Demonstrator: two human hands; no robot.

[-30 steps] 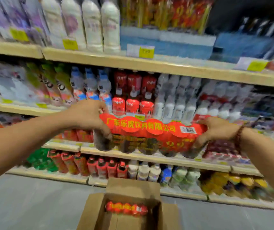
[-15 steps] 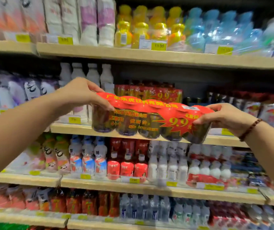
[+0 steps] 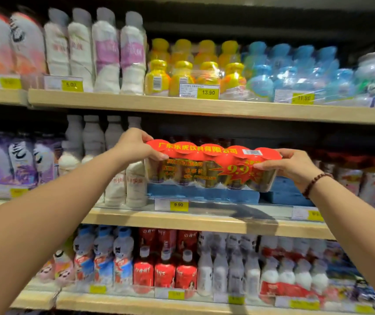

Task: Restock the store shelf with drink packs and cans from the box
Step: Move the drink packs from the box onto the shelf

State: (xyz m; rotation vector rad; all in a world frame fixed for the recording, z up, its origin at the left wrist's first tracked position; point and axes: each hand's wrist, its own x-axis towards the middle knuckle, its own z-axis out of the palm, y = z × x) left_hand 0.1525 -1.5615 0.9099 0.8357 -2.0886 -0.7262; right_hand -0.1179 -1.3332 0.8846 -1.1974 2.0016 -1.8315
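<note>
A shrink-wrapped drink pack (image 3: 211, 167) with a red top, yellow lettering and a "9.9" burst is held level in front of the middle shelf (image 3: 182, 220). My left hand (image 3: 134, 144) grips its left end, fingers curled over the top edge. At the pack's right end my right hand (image 3: 288, 167), with a bead bracelet at the wrist, holds it with the thumb on the front. The pack hovers above a blue base (image 3: 202, 193) lying in the shelf gap. The box is out of view.
White bottles (image 3: 125, 178) stand just left of the gap, red-topped packs (image 3: 368, 178) to its right. The upper shelf (image 3: 204, 108) carries white, yellow and blue bottle packs. The lower shelf holds red and white bottles. A 9.90 price tag (image 3: 178, 204) marks the gap.
Both hands have lifted the pack from low over the box up to the middle shelf and pushed it forward over the gap. The view tilted up; the box left the frame.
</note>
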